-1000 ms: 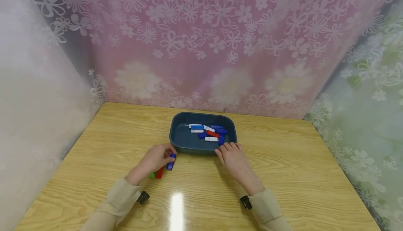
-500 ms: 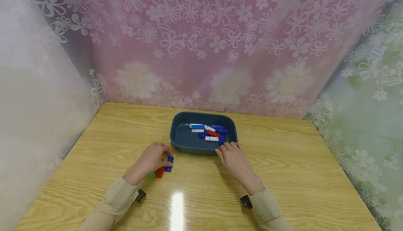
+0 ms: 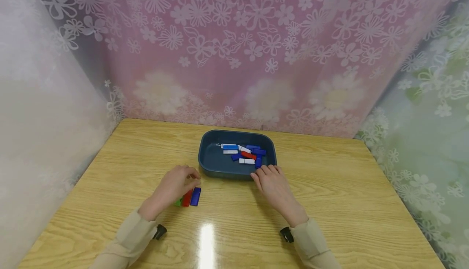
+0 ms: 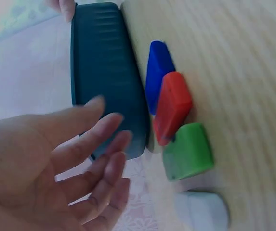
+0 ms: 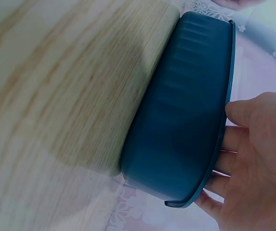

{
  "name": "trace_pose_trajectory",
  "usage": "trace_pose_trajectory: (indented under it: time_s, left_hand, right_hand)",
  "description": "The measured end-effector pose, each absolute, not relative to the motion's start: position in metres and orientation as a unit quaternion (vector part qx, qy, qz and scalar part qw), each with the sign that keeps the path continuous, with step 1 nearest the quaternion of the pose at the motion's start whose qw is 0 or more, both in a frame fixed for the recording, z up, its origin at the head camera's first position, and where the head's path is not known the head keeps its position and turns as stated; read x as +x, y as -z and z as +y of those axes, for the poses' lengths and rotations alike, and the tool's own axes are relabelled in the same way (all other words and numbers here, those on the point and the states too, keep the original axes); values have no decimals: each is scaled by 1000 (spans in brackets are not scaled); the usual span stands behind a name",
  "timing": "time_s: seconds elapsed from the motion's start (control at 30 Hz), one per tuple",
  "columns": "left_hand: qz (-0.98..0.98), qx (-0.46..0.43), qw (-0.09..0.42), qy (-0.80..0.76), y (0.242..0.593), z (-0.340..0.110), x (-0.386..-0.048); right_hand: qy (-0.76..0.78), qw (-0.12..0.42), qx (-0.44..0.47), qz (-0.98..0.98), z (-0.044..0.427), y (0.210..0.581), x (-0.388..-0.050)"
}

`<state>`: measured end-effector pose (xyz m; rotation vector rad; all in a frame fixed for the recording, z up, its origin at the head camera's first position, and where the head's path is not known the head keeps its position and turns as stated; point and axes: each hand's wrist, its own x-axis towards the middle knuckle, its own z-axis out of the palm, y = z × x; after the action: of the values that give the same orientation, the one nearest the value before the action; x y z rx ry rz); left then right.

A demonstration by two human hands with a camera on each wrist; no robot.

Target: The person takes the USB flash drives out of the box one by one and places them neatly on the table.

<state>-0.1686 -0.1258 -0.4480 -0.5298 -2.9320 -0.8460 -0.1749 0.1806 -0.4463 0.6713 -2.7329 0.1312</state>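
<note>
A blue stick (image 3: 196, 196), a red one (image 3: 187, 198) and a partly covered green one (image 3: 178, 202) lie side by side on the table. In the left wrist view a white piece (image 4: 203, 211) shows beyond the green block (image 4: 189, 151). Just above the row, my left hand (image 3: 175, 185) holds nothing, its fingers relaxed and apart. With its fingers over the rim and thumb against the outer edge, my right hand (image 5: 260, 154) grips the dark blue tray (image 5: 181, 96) at its near right corner.
Inside the tray (image 3: 216, 173) lie several white and blue sticks and a red one (image 3: 248, 155). The wooden table (image 3: 329, 187) runs back to a pink flowered curtain (image 3: 234, 57), with pale cloth at both sides.
The blue stick, pinched by my left hand earlier, now lies beside the red one, a little lower and to the left. My left fingers have let it go. The right hand has stayed in place.
</note>
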Motion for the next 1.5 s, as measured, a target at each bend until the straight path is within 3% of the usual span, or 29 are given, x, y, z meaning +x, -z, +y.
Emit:
trace_pose_trajectory:
  time_s: [0.23,0.7,1.07,1.33,1.5]
  left_hand:
    - [-933,-160,81,312,435,-119,-176]
    - [-925,-177,119,315,411,-90,-215]
    - [-937,-207,60,275,405,-57,-259]
    - [-943,-249,-16,220,417,-39,-284]
    - [-948,-263,-35,175,424,-31,-291]
  right_hand:
    - [-43,162,232,-958,181,447,-175]
    - [-46,166,232,-957,182,449,-176]
    - [-41,146,229,-962,182,447,-175]
    - [-28,166,232,-958,181,448,-176]
    - [-28,171,231,-957,181,448,-176]
